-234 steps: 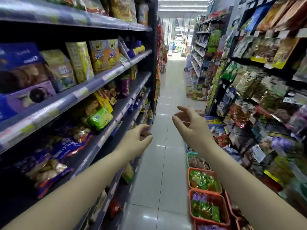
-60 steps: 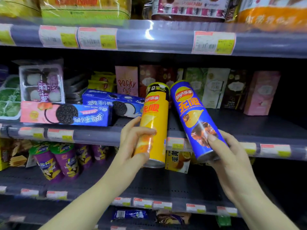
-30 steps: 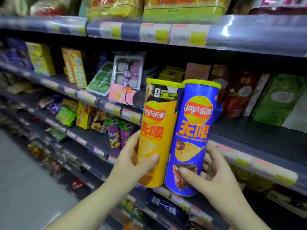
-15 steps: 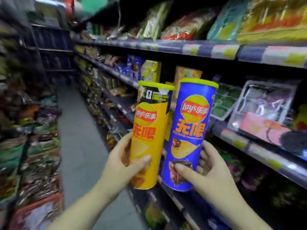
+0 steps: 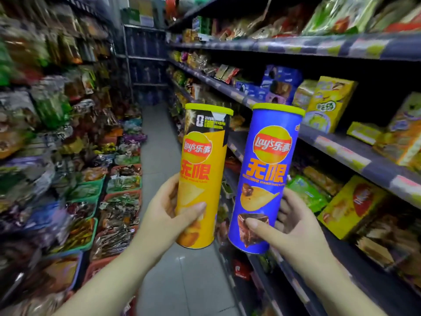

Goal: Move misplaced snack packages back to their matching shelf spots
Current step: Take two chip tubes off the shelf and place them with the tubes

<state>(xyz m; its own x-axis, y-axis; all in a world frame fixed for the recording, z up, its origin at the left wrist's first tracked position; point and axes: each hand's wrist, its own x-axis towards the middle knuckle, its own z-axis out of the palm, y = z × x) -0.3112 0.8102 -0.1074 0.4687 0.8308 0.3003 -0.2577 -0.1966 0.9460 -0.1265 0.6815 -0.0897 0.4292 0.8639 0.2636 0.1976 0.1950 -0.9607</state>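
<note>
Two cans are up in front of us, one in each hand. Our left hand [image 5: 168,215] grips the yellow can [image 5: 202,176] low down, thumb across its front and fingers curled behind. Our right hand [image 5: 289,226] grips the blue can [image 5: 266,179] the same way, near its base. Both cans stand nearly upright, close side by side but not touching, over the aisle floor [image 5: 159,137]. Just to our right runs a shelf [image 5: 341,151] of yellow boxes [image 5: 328,101]. Across the aisle, baskets [image 5: 91,185] hold blurred snack bags.
</note>
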